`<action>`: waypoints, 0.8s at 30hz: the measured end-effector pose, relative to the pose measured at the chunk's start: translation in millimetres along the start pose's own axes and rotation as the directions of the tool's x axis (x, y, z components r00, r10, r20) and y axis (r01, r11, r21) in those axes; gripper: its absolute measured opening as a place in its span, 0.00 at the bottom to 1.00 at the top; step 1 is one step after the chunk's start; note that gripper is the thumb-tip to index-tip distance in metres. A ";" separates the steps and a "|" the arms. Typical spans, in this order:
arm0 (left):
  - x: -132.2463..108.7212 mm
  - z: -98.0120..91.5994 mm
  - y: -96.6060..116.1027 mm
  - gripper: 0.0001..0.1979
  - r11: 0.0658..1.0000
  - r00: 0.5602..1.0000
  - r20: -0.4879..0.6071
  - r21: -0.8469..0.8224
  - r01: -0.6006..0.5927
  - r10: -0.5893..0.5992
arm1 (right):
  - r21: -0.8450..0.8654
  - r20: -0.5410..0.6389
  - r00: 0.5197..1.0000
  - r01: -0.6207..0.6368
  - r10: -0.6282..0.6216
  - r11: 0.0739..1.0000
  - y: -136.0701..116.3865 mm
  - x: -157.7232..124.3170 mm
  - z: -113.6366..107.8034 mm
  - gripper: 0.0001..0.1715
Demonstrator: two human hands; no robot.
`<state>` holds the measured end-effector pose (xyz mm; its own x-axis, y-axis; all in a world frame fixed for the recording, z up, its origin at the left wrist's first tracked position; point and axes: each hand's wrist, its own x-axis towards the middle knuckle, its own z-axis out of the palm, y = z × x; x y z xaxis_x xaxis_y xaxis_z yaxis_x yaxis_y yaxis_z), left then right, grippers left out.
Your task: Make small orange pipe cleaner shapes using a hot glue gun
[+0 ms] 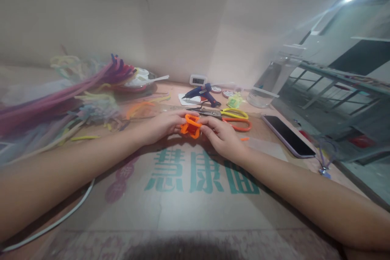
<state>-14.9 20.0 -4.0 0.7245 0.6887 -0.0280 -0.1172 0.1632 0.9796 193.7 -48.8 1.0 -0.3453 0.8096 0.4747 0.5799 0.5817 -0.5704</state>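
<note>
Both of my hands meet over the middle of a cardboard sheet (189,195) printed with green characters. Between them is a small orange pipe-cleaner shape (191,125), bent into loops. My left hand (161,126) pinches its left side with closed fingers. My right hand (221,136) grips its right side, fingers curled round it. The shape sits just above the cardboard.
A heap of coloured pipe cleaners (61,97) lies at the left. Behind the hands are a blue glue gun (202,93), scissors with yellow and orange handles (234,118), a clear jar (268,85) and a phone (288,135) at the right. A white cable (61,219) runs at front left.
</note>
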 end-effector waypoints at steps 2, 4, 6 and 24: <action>0.6 -2.7 -1.9 0.20 1.000 1.000 -0.010 0.012 0.008 -0.008 | 0.004 -0.003 1.000 0.007 -0.007 1.000 0.4 0.0 0.2 0.11; 0.2 -4.3 -3.0 0.20 1.000 1.000 -0.021 0.021 0.006 -0.006 | 0.009 0.000 1.000 0.006 -0.006 1.000 0.7 0.0 0.1 0.11; -0.4 -3.3 -3.0 0.20 1.000 1.000 -0.024 0.023 0.002 -0.001 | 0.011 0.006 1.000 -0.002 0.002 1.000 0.6 -0.1 0.0 0.11; -0.4 0.9 -7.7 0.04 0.962 0.904 -0.365 0.229 -0.146 0.224 | -0.010 -0.084 0.993 -0.083 0.082 0.997 5.0 1.4 1.7 0.11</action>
<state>-13.7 17.9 -11.3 0.3809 0.9166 0.1218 -0.0634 -0.1055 0.9924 194.9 -44.6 -2.4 -0.2333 0.8449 0.4815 0.6138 0.5120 -0.6009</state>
